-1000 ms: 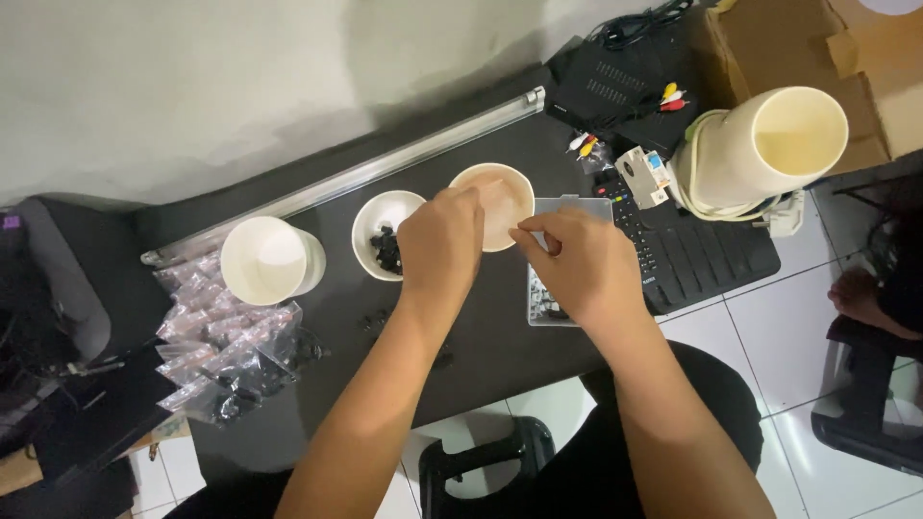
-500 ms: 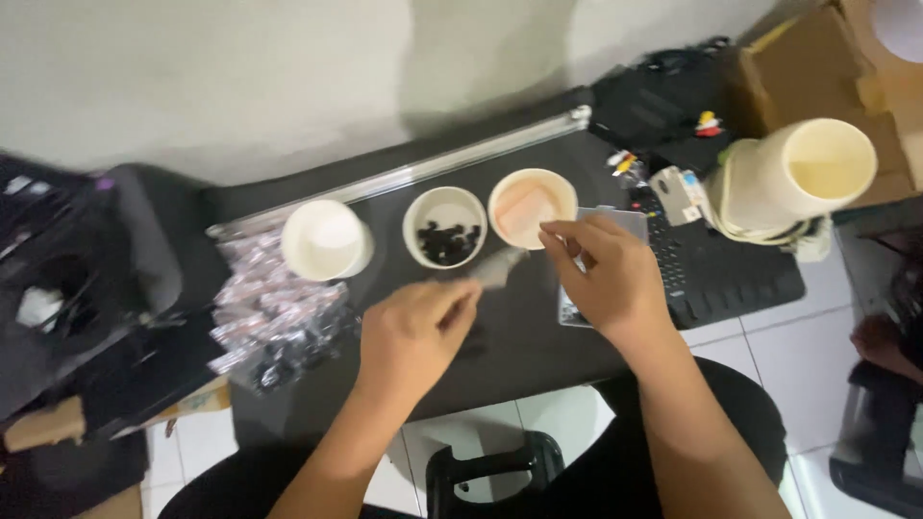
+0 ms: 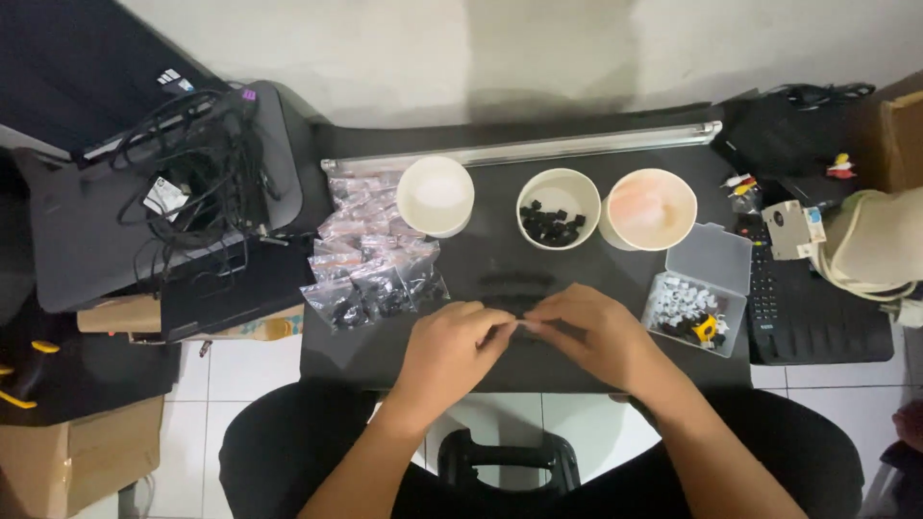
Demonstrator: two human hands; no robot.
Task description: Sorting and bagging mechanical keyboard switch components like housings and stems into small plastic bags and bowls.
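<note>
Small pale part (image 3: 520, 327) pinched btwn left hand (image 3: 450, 348) & right hand (image 3: 594, 338) grips; clear baggies (image 3: 375, 259) left.

Desk (image 3: 577, 365): black. Three paper cups: first cup (image 3: 436, 195) white inside; second cup (image 3: 558, 208) cream, holding black pieces; third cup (image 3: 652, 209) pale pink inside. Plastic box (image 3: 700, 289): clear, black-and-white contents, one yellow bit. Bags (image 3: 375, 259): clear.

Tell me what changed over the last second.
Both hands drew back from the cups toward the near edge of the table: the left hand left the cup with pale pieces, and its fingertips now meet those of the right hand over something too small to identify. The three cups kept their places.
</note>
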